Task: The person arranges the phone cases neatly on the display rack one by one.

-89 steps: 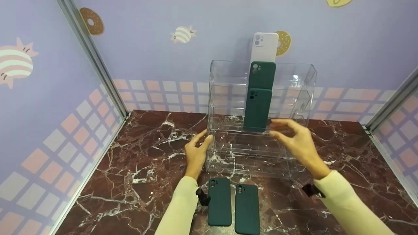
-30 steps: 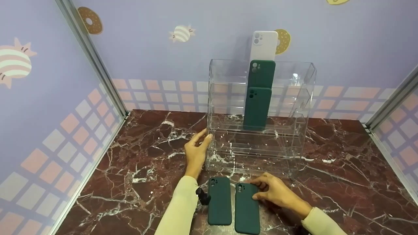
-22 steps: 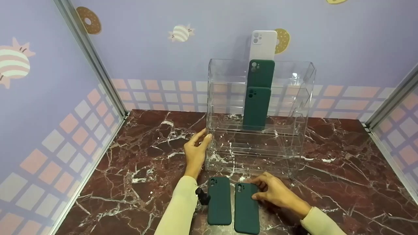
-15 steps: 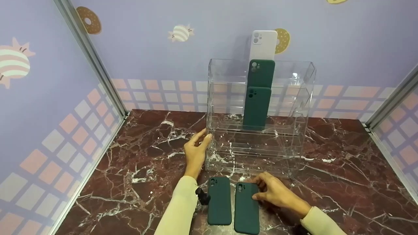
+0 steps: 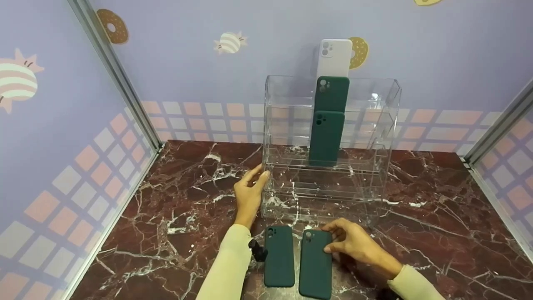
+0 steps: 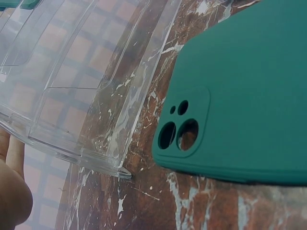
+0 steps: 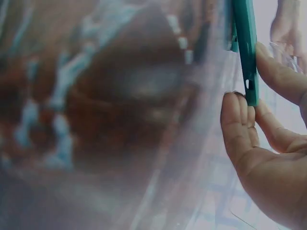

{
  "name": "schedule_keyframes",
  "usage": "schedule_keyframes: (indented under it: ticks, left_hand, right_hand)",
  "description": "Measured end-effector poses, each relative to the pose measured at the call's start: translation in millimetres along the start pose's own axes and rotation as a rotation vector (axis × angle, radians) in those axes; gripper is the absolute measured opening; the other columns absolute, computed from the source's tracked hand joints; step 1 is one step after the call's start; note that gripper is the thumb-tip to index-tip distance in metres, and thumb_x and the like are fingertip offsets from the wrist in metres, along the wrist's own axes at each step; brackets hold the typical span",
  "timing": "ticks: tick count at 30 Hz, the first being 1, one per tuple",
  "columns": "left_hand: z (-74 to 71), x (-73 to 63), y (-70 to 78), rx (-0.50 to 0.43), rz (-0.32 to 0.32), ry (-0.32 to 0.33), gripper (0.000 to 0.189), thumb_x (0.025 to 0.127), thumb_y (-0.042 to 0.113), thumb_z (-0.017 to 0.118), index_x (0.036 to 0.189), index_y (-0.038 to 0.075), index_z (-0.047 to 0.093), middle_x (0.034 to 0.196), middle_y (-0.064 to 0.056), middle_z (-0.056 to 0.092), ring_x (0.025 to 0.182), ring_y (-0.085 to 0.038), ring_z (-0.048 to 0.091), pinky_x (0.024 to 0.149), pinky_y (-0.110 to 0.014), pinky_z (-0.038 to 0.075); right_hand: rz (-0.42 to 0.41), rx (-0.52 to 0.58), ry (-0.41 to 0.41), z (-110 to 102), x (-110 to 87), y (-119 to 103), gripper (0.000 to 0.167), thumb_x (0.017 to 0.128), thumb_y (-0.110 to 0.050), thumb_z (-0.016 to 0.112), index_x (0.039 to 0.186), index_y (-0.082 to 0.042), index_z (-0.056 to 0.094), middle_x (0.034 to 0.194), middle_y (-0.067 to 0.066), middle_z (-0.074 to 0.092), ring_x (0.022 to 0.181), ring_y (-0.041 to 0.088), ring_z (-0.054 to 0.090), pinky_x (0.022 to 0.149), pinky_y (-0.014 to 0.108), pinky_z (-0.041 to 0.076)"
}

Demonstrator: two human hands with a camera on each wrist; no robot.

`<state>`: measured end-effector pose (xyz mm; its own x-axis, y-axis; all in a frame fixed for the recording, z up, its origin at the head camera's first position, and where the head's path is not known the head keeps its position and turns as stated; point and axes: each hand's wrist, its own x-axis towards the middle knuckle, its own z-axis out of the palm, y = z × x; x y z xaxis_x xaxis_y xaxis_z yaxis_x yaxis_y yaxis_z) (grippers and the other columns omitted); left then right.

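We list, right hand (image 5: 356, 241): thumb and fingers pinching a dark green, flat phone case (image 5: 316, 266) by its upper right edge, a hold suiting thin shells. Left hand (image 5: 248, 198): digits parted, against a clear plastic tiered rack (image 5: 358, 168), seemingly steadying it. Beyond: second dark green case (image 5: 279, 258), alongside; one white phone case (image 5: 335, 58) and two upright green cases (image 5: 327, 139), stepped, presumably for display.
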<state>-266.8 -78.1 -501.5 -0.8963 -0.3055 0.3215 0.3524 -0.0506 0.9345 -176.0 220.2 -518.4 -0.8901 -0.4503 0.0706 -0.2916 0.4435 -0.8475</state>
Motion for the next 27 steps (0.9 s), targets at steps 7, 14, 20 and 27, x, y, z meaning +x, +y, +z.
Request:
schedule_keyframes:
  ticks: [7,14,20,27]
  left_hand:
    - [-0.5,0.1,0.0,0.004,-0.010,0.004,0.034,0.094,0.009,0.082,0.126,0.000,0.077,0.116,-0.013,0.076,0.091,-0.016,0.072,0.078,-0.025,0.058]
    - [-0.1,0.3,-1.2,0.004,-0.020,-0.004,0.034,0.095,0.011,0.081,0.128,0.002,0.077,0.113,-0.011,0.076,0.090,-0.017,0.074,0.078,-0.027,0.059]
    - [-0.7,-0.6,0.7,0.020,-0.033,-0.008,0.035,0.095,0.012,0.082,0.129,0.004,0.077,0.115,-0.009,0.076,0.093,-0.019,0.073,0.080,-0.028,0.059]
    - [-1.4,0.0,0.2,0.016,-0.038,-0.016,0.035,0.096,0.012,0.081,0.130,0.004,0.076,0.120,-0.018,0.074,0.098,-0.025,0.073,0.081,-0.027,0.058]
  right_hand:
    - [-0.069,0.039,0.079,-11.2,-0.1,-16.1,0.038,0.086,-0.005,0.088,0.121,-0.001,0.072,0.110,0.010,0.072,0.093,0.026,0.072,0.082,0.034,0.061]
    - [-0.096,0.021,0.171,-18.8,1.4,-27.9,0.028,0.087,-0.001,0.086,0.114,-0.001,0.078,0.107,0.010,0.075,0.092,0.025,0.075,0.082,0.032,0.062]
    - [-0.144,0.002,0.255,-27.3,3.4,-41.4,0.027,0.085,0.002,0.086,0.111,-0.004,0.080,0.104,0.007,0.076,0.088,0.018,0.076,0.077,0.029,0.062]
    - [-0.230,0.016,0.334,-40.1,9.5,-57.3,0.028,0.084,0.006,0.085,0.109,-0.005,0.081,0.102,0.006,0.075,0.083,0.015,0.075,0.072,0.029,0.062]
